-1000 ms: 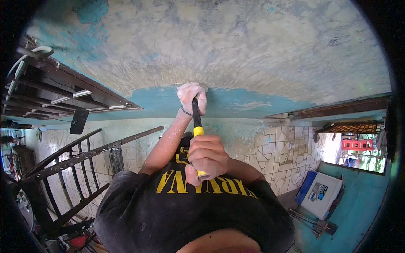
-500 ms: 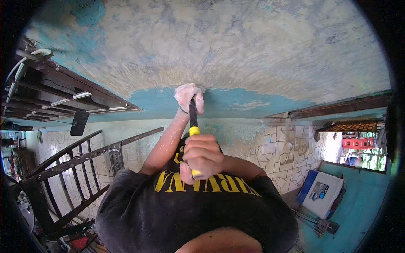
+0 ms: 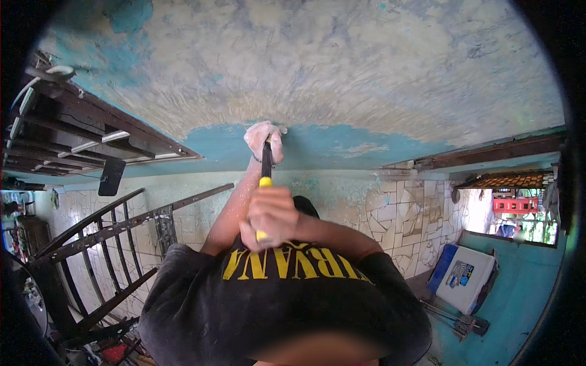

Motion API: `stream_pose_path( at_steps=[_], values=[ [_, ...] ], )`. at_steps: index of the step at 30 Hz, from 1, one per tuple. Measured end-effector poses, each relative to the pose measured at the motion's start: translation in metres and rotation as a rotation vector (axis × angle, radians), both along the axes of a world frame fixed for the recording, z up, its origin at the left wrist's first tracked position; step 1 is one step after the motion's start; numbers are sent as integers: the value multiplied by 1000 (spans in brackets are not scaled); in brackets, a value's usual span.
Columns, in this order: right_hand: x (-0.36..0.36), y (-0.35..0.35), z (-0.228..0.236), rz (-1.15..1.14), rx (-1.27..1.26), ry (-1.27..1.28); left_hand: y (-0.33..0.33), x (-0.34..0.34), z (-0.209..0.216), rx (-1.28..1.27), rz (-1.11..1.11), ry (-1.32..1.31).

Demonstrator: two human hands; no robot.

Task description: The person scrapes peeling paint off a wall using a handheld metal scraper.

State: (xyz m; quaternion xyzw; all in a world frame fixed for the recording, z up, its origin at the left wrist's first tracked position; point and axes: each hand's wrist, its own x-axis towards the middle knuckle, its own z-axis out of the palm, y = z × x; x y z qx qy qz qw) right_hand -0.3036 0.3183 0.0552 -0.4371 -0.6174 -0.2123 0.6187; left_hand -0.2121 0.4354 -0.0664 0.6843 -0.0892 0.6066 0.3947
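A tool with a black shaft (image 3: 267, 161) and yellow grip points up toward the wall (image 3: 317, 67). My right hand (image 3: 268, 215) is closed around its yellow grip, in front of my chest. Up against the wall, my left hand (image 3: 264, 138), coated in white dust, is closed around the tool's far end. The tool's head is hidden by these fingers, so its exact kind does not show. Where the left hand touches, rough grey-beige wall surface meets a band of turquoise paint (image 3: 317, 141) with a ragged edge.
Left of me stand a dark metal railing (image 3: 104, 235) and a barred window frame (image 3: 79, 131), with a dark phone-like slab (image 3: 112, 177) hanging near it. At right are a white and blue cooler box (image 3: 467, 277), a wooden ledge (image 3: 488, 152) and a red crate-like object (image 3: 516, 205).
Both hands and the tool have shifted slightly left along the wall. My right hand has also moved up, closer to the left hand. Both keep their hold.
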Motion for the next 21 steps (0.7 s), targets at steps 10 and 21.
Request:
stream_pose_path(
  at_steps=[10, 21],
  values=[
    [-5, -8, 16, -7, 88, -12, -6, -6, 30, -16, -33, 47],
    [-3, -18, 30, -21, 48, 35, -16, -1, 28, -45, -70, 100]
  ],
)
